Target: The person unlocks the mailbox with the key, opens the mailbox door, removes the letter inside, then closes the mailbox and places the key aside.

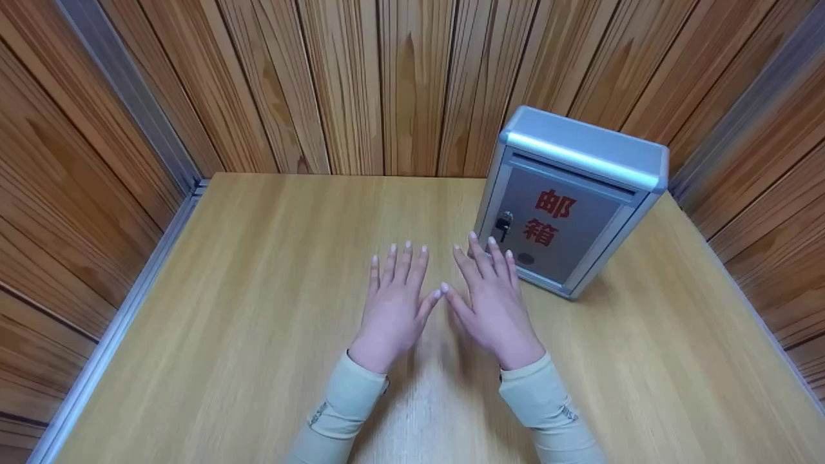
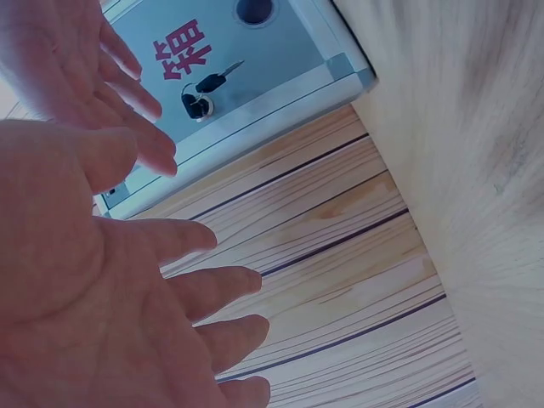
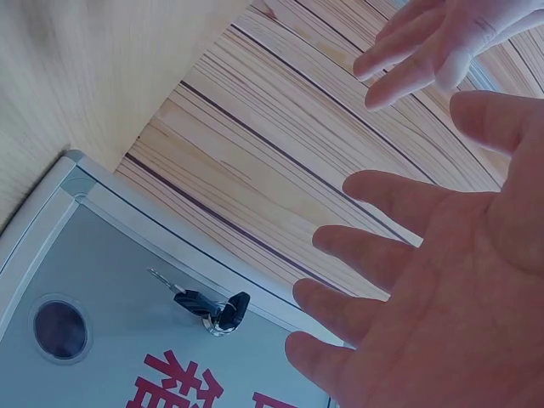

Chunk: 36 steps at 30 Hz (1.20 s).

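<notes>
Both hands hover over the table with fingers straight and spread, palms down, holding nothing. My left hand (image 1: 394, 309) is left of centre, its thumb tip close to the thumb of my right hand (image 1: 493, 306). The right fingertips overlap the lower left corner of a silver metal mailbox (image 1: 567, 193) in the head view. Red characters mark its grey door, and a slot runs along the top of the front. Keys (image 3: 208, 308) with black heads hang at the lock on the door, also visible in the left wrist view. Below the lettering is a round dark window (image 2: 255, 10).
The light wooden table (image 1: 258, 270) fills the space under the hands. Wood-plank walls (image 1: 348, 84) stand behind and on both sides. Metal rails (image 1: 122, 322) run along the side edges of the table.
</notes>
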{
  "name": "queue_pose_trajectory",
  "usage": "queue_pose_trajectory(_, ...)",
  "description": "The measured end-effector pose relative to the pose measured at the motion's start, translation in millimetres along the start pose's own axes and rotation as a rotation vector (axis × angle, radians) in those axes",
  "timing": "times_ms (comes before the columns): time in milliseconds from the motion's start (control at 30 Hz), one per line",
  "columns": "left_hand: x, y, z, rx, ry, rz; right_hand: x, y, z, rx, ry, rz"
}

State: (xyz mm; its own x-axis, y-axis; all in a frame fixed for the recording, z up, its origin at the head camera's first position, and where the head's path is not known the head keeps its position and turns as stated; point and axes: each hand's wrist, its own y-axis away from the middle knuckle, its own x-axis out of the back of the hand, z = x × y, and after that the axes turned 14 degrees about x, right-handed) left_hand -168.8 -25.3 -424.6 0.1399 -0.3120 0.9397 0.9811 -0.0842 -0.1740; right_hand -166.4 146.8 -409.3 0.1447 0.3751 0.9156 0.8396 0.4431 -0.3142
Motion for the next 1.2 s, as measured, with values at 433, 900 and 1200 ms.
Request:
queue_pose_trajectory(433, 1.6, -2.4, -1.6, 0.024, 0.025, -0.002, 2.1, -2.1, 0.3, -0.012, 0.007, -0.018)
queue_pose_trajectory(900, 4.9, -5.3, -5.5, 0.047, 0.032, 0.001, 2.4, -2.5, 2.0, 0.002, 0.019, -0.008)
queue_pose_trajectory(1200, 7.5, -5.2, -7.9, 0.049, 0.043, 0.0, 2.3, -2.4, 3.4, -0.005, 0.003, 0.007)
